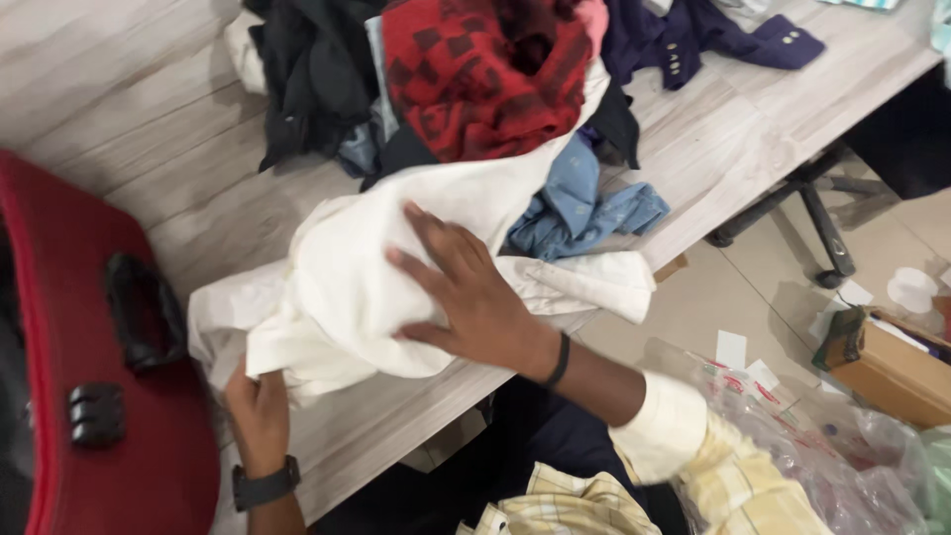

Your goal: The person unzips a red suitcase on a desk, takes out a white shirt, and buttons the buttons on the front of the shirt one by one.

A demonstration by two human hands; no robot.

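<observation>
Two hands work the white shirt [396,287] beside the red suitcase [79,347]: my right hand [475,297] presses flat, fingers spread; my left hand [256,411] pinches its hem. I judge it soft, light, limp; grip at the edges.

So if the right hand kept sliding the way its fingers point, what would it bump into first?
The right hand lies flat on the cream garment, fingers aimed up-left. It would probably cross more cream cloth, then reach bare table.

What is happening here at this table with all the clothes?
A person handles a cream-white cloth garment on a pale wooden table. The right hand lies flat on it; the left hand grips its lower edge. A pile of clothes lies behind, and a red hard-shell suitcase stands at the left.
</observation>
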